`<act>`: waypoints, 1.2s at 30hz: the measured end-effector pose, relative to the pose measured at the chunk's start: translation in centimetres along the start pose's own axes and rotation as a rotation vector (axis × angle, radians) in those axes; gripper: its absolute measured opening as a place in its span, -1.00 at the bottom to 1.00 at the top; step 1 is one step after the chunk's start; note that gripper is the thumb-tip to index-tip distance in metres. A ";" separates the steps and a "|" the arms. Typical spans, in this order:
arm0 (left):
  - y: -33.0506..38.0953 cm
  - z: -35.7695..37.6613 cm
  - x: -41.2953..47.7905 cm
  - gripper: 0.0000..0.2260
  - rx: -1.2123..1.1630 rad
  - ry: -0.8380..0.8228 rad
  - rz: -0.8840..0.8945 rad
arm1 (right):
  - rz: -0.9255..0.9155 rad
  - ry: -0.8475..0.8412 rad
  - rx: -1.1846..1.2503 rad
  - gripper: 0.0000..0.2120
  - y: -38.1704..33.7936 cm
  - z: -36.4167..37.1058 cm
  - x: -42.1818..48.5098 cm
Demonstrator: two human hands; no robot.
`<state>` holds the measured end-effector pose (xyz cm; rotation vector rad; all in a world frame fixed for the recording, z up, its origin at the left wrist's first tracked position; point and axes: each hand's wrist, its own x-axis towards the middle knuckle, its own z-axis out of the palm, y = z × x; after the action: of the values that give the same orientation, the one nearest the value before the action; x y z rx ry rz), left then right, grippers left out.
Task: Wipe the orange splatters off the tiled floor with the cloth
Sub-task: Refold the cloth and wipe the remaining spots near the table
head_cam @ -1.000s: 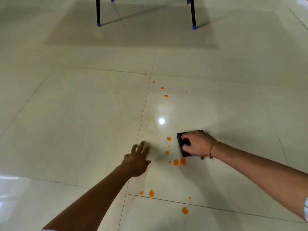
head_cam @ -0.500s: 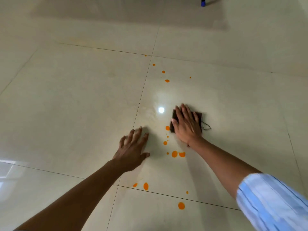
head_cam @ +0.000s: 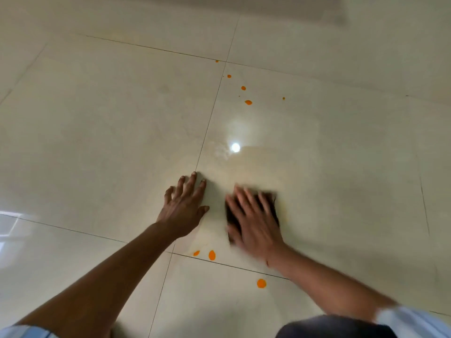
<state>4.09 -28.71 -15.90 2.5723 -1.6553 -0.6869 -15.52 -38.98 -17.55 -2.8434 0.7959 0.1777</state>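
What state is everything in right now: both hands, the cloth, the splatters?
left hand, rests on the floor, fingers spread.
right hand, fingers straight, pressing the cloth, motion-blurred.
cloth, flat on the floor under the right hand.
far splatters, unwiped.
near splatters, unwiped.

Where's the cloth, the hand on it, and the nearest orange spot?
cloth (head_cam: 273, 211), head view, dark right edge.
right hand (head_cam: 253, 225), head view, back of hand.
orange spot (head_cam: 261, 283), head view, its centre.
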 end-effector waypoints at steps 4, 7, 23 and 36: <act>0.7 0.8 -1.4 -0.39 -0.003 -0.001 0.031 | -0.045 0.009 -0.025 -0.33 3.9 0.1 -5.9; 0.7 1.1 -1.2 -0.39 -0.025 -0.007 0.022 | 0.266 0.040 0.005 -0.34 2.6 -1.0 1.0; 0.8 1.3 -3.4 -0.39 -0.094 0.049 0.046 | -0.239 -0.106 -0.038 -0.26 -0.9 1.1 -11.6; -4.9 2.2 -7.9 -0.47 -0.109 0.120 -0.071 | -0.363 -0.111 -0.077 -0.31 -3.5 0.9 -6.7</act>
<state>4.85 -19.21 -16.24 2.5515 -1.4577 -0.5954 -19.44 -32.47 -16.83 -2.9569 0.2484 0.3149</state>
